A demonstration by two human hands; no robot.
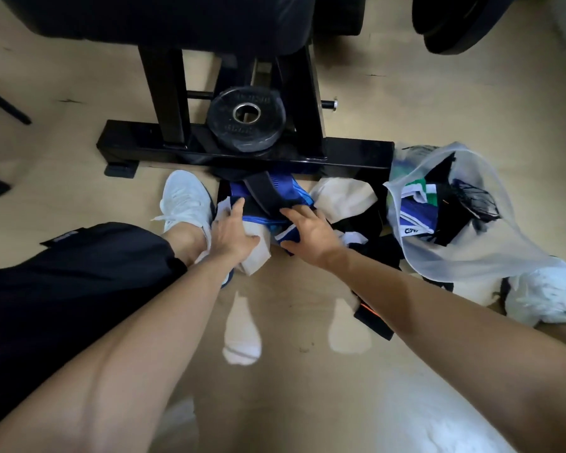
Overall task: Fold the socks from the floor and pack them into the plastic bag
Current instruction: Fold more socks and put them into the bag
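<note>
now both our arms reach to the sock heap (356, 220) on the floor, just before a black bench frame (356, 155). our left grip (234, 233) lies flat, fingers straight, on a white sock (255, 256); our right grip (307, 232) presses spread fingers on a blue sock (258, 220). the plastic bag (471, 256), holding socks, gapes open to the right; two white socks (242, 335) lie nearer us.

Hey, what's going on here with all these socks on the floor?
A person sits on the floor working through a sock pile in front of a bench base. The left hand and right hand both press flat on it. To the right, the plastic bag lies open with several socks already inside. Two white socks lie loose nearer the person.
</note>
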